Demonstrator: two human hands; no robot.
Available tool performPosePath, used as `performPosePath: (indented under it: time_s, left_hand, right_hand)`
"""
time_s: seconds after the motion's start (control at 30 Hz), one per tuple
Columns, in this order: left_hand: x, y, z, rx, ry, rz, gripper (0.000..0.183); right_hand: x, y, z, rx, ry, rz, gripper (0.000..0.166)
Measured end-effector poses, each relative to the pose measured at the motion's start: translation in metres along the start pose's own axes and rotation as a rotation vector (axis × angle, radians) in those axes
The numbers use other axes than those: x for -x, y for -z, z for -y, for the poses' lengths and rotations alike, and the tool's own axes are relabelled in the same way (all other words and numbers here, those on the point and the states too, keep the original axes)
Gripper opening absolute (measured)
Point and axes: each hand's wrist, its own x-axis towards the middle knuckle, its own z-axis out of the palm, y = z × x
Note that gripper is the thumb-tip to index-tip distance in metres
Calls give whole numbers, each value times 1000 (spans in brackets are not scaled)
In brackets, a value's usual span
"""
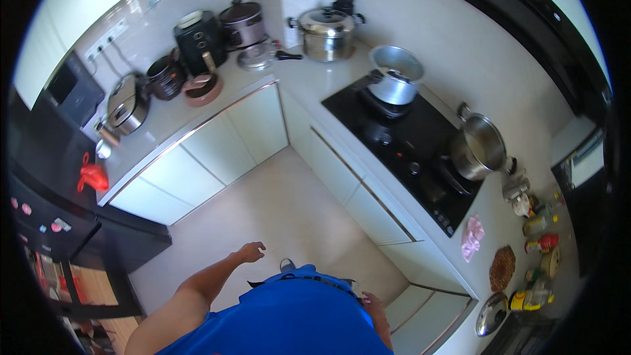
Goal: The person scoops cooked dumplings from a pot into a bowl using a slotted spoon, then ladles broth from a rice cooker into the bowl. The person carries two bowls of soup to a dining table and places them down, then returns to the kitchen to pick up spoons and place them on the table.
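Observation:
My left hand (pixel 250 252) hangs over the tiled floor, fingers loosely curled and apart, with nothing in it. My right hand (pixel 370 301) is beside my right hip, partly hidden by my blue shirt (pixel 305 313); whether it holds anything cannot be told. Ahead, a black gas hob (pixel 409 158) is set in the pale counter. On its far burner stands an aluminium pot (pixel 397 91), with dark handles of something showing at its rim. A steel pot (pixel 471 158) with two handles stands on the near burner, tilted in this view, with pale contents.
A pink cloth (pixel 473 238), a brown woven mat (pixel 503 268), a pot lid (pixel 492 314) and several bottles lie or stand right. Left are a rice cooker (pixel 129 103), a black air fryer (pixel 201 42) and a pink pan (pixel 203 91). A steel pressure cooker (pixel 327 34) fills the corner.

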Motion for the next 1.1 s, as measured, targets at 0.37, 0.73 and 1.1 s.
performPosePath:
  time_s: [0.37, 0.73, 1.1]
  left_hand:
    - [79, 0, 165, 334, 323, -226, 39]
    - [175, -135, 254, 1017, 526, -448, 38]
    - [235, -235, 133, 1843, 1010, -1065, 28]
  right_hand:
    - [-70, -72, 109, 325, 132, 274, 38]
    - [-202, -124, 212, 516, 475, 603, 33]
    - [-354, -299, 422, 1280, 1101, 1233, 43]
